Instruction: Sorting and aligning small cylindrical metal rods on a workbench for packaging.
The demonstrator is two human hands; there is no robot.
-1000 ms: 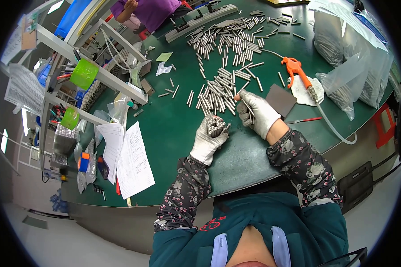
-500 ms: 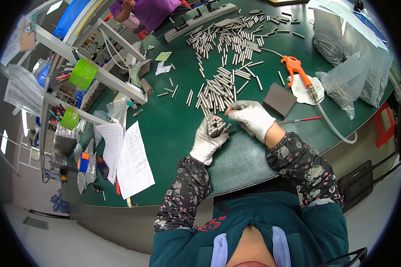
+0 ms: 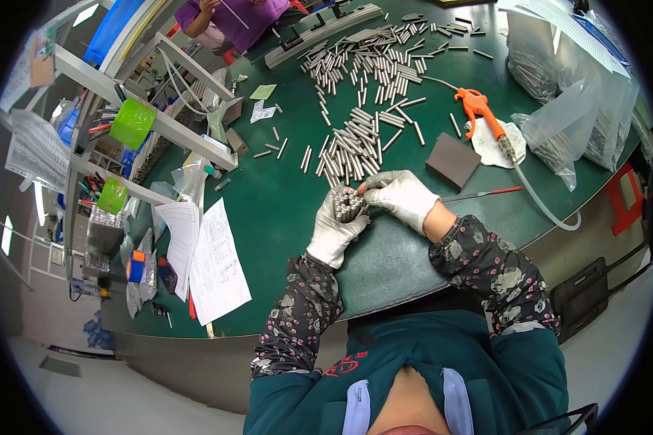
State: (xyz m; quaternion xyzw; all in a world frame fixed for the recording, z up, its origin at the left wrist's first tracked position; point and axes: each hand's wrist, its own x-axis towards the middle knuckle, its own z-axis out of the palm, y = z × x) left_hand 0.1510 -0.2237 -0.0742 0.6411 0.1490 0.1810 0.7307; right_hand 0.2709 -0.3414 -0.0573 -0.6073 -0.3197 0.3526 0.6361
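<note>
My left hand (image 3: pixel 331 233), in a white glove with bare fingertips, is wrapped round a bundle of short metal pins (image 3: pixel 349 207), their round ends facing up. At the bundle's upper right edge is my right hand (image 3: pixel 403 197), gloved the same way. Its thumb and forefinger are pressed together against the pins; whatever lies between them is too small or hidden to make out. Just beyond both hands spreads a loose pile of similar metal pins (image 3: pixel 354 148) on the green tabletop (image 3: pixel 268 210).
A dark brown block (image 3: pixel 453 161) and a red-handled file (image 3: pixel 486 194) lie right of my hands. Farther right are an orange air gun (image 3: pixel 480 109) with its hose and clear bags of pins (image 3: pixel 559 134). Written sheets (image 3: pixel 218 264) lie left. Across the table sits another person (image 3: pixel 247 22).
My right hand has moved left and its fingertips now meet the bundle. A pin that stuck out at the bundle's right side no longer shows there. The person opposite now holds a thin rod.
</note>
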